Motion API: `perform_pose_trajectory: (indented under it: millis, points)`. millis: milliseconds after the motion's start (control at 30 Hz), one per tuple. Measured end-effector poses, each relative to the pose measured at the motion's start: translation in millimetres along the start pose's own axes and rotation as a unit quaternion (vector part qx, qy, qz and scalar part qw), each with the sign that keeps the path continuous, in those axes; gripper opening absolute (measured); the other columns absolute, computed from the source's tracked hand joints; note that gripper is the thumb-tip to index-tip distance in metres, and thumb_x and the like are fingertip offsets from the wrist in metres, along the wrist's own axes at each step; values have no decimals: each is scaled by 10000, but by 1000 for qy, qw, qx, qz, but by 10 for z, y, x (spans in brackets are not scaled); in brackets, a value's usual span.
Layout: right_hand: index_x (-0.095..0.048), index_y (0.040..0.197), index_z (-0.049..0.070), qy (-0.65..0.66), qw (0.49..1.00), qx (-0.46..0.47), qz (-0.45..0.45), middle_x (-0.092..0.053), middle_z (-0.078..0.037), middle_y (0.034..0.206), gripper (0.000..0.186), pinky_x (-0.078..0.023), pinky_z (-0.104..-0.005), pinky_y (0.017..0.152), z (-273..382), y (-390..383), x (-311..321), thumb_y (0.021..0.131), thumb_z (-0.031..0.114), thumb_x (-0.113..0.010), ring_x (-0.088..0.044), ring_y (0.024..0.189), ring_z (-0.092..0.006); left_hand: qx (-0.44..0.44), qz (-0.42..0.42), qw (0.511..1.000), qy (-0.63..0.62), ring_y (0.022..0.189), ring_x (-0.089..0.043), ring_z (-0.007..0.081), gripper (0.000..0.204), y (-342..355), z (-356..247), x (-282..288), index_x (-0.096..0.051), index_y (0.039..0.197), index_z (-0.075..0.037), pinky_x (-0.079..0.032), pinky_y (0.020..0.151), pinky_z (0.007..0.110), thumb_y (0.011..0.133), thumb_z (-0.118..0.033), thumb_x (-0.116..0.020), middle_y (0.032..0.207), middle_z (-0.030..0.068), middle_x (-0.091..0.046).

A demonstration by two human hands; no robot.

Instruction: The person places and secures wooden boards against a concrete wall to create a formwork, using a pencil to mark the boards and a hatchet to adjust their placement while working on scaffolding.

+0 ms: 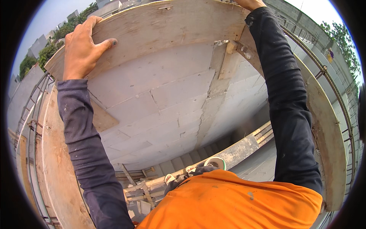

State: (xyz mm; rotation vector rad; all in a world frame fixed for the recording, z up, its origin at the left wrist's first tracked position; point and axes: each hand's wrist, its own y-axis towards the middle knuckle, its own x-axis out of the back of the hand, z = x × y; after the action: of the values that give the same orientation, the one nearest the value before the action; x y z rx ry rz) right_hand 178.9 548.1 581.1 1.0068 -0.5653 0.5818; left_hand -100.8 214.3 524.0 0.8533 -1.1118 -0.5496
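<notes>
A long wooden formwork board (171, 24) runs across the top of the grey block wall in front of me. My left hand (82, 49) grips the board near its left end, fingers hooked over the upper edge and thumb lying along the near face. At the board's right end, my right hand (249, 4) is at the upper edge; the picture's top cuts off its fingers, so its hold cannot be made out. A short wooden batten (228, 61) stands below the board, against a cement joint in the wall.
Side boards (57, 152) and steel rebar (324, 70) flank me. Beneath, my sandalled feet (169, 178) are on bamboo scaffolding beside a worn plank (242, 150) and a white bucket (216, 162) with a green rim. The block wall (164, 107) drops ahead. A distant person (330, 56) is at right.
</notes>
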Motion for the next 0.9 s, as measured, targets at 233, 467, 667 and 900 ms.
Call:
perform_pose_trajectory:
  millis: [233,467,667,900]
  points:
    - [-331,1602,19,-203,976,40,-70,-261,-219,1683,892,-146,-460,1284,255,1,-276,1021,695,-370,-198,1566,-389,7,26,999,-36,982,-637,302,579,73,-43,-62,-652,1241,-65,-487,915,429,760,-296,-877,1040,129,-694]
    - [-378,1592,49,-8,999,-25,41,-230,-219,1694,886,-171,-488,1279,534,72,-303,1017,723,-374,-167,1581,-365,9,16,999,-37,1013,-648,283,577,-40,69,48,-663,1199,-62,-480,955,430,732,-307,-896,1046,109,-701]
    - [-417,1595,198,-295,927,230,-37,-339,-159,1663,874,-192,-565,1269,325,199,-815,978,789,-236,-211,1580,-339,-3,-27,1000,-15,1037,-610,225,554,-9,-17,-152,-668,1212,-127,-389,987,406,772,-417,-839,1012,26,-687]
    - [-499,1546,206,-117,967,227,16,-374,-182,1639,961,-180,-593,1265,1273,683,-854,884,881,-333,-162,1593,-323,19,-62,998,15,1431,-402,285,822,-192,45,-109,-545,1431,-156,-276,1215,487,744,-464,-875,1454,106,-535]
